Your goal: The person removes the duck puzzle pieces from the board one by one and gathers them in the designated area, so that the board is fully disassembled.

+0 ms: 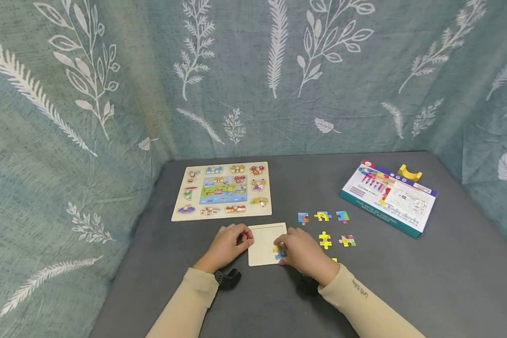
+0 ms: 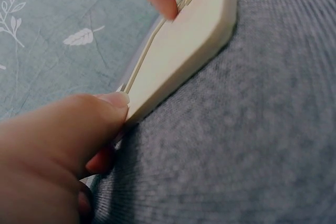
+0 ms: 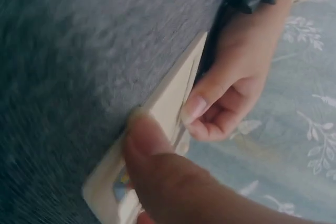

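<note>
A small pale wooden puzzle tray (image 1: 265, 238) lies flat on the grey table in front of me. My left hand (image 1: 241, 240) holds the tray's left edge, its thumb (image 2: 107, 106) pressed against the rim and the other fingers curled. My right hand (image 1: 288, 251) rests on the tray's lower right corner and pinches a blue and yellow puzzle piece (image 1: 277, 251) against the board. In the right wrist view the tray's edge (image 3: 170, 100) runs between my right thumb (image 3: 152, 156) and the left hand (image 3: 226, 93). A bit of the coloured piece (image 3: 122, 183) shows beside the thumb.
Several loose puzzle pieces (image 1: 325, 240) lie right of the tray. A large peg puzzle board (image 1: 224, 190) sits at the back left. A printed box (image 1: 388, 197) and a yellow block (image 1: 410, 172) are at the back right. Patterned curtains surround the table.
</note>
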`<state>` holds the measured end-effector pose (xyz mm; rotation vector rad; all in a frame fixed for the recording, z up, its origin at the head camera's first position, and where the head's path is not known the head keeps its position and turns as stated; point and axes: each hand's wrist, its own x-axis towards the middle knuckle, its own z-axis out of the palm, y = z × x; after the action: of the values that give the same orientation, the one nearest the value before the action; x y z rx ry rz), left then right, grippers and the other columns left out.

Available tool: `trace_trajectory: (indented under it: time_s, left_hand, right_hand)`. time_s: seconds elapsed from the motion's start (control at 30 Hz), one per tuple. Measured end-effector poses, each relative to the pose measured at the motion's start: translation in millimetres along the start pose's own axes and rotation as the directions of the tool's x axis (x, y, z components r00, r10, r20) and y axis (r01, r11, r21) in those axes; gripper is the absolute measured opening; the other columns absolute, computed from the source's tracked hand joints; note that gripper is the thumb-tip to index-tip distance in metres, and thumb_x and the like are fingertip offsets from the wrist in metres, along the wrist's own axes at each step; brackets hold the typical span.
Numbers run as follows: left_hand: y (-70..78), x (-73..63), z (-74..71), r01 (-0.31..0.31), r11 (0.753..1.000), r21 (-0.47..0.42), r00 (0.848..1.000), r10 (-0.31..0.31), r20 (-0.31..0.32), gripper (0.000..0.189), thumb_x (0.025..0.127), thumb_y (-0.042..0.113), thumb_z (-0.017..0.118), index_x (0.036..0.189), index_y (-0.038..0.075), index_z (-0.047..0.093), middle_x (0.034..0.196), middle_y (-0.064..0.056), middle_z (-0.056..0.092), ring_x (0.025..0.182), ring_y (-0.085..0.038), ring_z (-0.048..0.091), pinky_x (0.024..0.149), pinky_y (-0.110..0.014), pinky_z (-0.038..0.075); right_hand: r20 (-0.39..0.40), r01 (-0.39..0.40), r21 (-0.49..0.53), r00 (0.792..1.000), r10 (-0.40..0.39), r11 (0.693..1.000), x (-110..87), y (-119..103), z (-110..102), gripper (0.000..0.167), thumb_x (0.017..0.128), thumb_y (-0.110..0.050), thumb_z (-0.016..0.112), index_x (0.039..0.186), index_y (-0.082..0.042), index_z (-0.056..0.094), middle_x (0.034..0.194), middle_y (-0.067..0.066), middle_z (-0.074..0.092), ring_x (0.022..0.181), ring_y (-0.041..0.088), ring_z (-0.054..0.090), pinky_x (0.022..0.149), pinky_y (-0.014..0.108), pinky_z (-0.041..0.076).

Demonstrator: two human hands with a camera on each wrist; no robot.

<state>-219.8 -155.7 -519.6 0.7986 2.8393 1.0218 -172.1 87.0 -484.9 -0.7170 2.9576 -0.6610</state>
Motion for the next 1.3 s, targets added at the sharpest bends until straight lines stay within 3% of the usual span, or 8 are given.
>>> trace_trajectory:
  time_s: [0.2,0.4,0.53,0.7,0.83,0.93,1.1,1.3]
  left_hand:
    - [-4.0,0.1,-1.3,-0.004,1.000,-0.010,1.000,0.004,-0.012,0.014,0.097,0.017,0.078,0.092,0.022,0.065,0.076,0.014,0.050,0.070,-0.006,0.043,0.080,-0.038,0.032]
    - [-4.0,0.7,-1.5,0.008,1.000,-0.004,1.000,-0.008,-0.004,0.015,0.097,0.017,0.078,0.092,0.022,0.064,0.076,0.014,0.050,0.070,-0.006,0.043,0.081,-0.038,0.031]
    - [-2.7,2.0,-0.3,-0.007,1.000,-0.004,1.000,0.007,-0.012,0.015,0.097,0.017,0.078,0.091,0.022,0.065,0.076,0.014,0.049,0.069,-0.006,0.042,0.080,-0.038,0.031]
    - [-2.7,2.3,-2.0,-0.016,1.000,-0.002,1.000,0.016,-0.022,0.015,0.097,0.016,0.078,0.091,0.021,0.065,0.076,0.013,0.049,0.070,-0.007,0.042,0.079,-0.038,0.031]
    - [-2.0,-0.5,-5.5,-0.001,1.000,-0.004,1.000,0.001,-0.018,0.016,0.096,0.016,0.079,0.091,0.020,0.065,0.076,0.012,0.049,0.071,-0.009,0.043,0.080,-0.039,0.031]
    - [-3.2,-2.1,-6.5,0.004,1.000,0.002,1.000,-0.004,-0.013,0.015,0.097,0.017,0.079,0.092,0.020,0.065,0.077,0.012,0.049,0.072,-0.008,0.043,0.080,-0.038,0.031]
    - [-6.1,-2.1,-8.9,0.003,1.000,0.010,1.000,-0.003,-0.028,0.015,0.096,0.016,0.079,0.092,0.021,0.065,0.077,0.012,0.049,0.073,-0.009,0.044,0.079,-0.039,0.031]
    - [-11.4,-2.9,-12.3,-0.001,1.000,0.014,1.000,0.002,-0.010,0.016,0.094,0.021,0.081,0.094,0.021,0.065,0.078,0.012,0.050,0.074,-0.009,0.044,0.081,-0.039,0.030]
  right_hand:
    - [-0.012,0.003,0.019,1.000,-0.003,1.000,3.4,-1,-1,0.030,0.069,-0.010,0.100,0.089,-0.011,0.078,0.087,0.001,0.057,0.079,0.019,0.051,0.071,0.035,0.047]
    - [0.090,-0.060,0.058,0.994,0.054,0.997,11.3,-1,-2,0.047,0.071,-0.008,0.098,0.112,-0.006,0.074,0.090,0.003,0.064,0.084,0.020,0.058,0.079,0.039,0.052]
    - [0.128,-0.111,0.114,0.987,0.096,0.987,12.3,1,-4,0.043,0.073,-0.007,0.097,0.109,-0.006,0.075,0.091,0.004,0.059,0.082,0.018,0.054,0.079,0.039,0.051]
    - [0.012,0.008,0.194,1.000,-0.011,0.981,2.4,4,-14,0.019,0.081,0.003,0.088,0.087,-0.011,0.076,0.084,-0.003,0.057,0.074,0.012,0.054,0.070,0.030,0.049]
    - [-0.103,0.098,0.260,0.992,-0.074,0.961,-14.3,16,-34,0.013,0.087,0.002,0.082,0.088,-0.010,0.077,0.086,-0.006,0.069,0.077,0.006,0.063,0.071,0.026,0.053]
    - [-0.144,0.074,0.305,0.989,-0.031,0.949,-34.3,36,-56,0.011,0.090,0.000,0.080,0.100,-0.005,0.079,0.094,0.000,0.074,0.080,0.009,0.065,0.071,0.028,0.056]
    - [-0.127,-0.106,0.395,0.977,0.169,0.912,-70.0,73,-83,0.024,0.090,0.010,0.077,0.111,0.002,0.071,0.093,0.005,0.071,0.079,0.014,0.070,0.069,0.029,0.057]
    - [-0.098,-0.230,0.384,0.953,0.288,0.894,-96.2,97,-71,0.020,0.087,0.009,0.079,0.101,-0.002,0.070,0.078,-0.003,0.063,0.067,0.010,0.065,0.060,0.026,0.051]
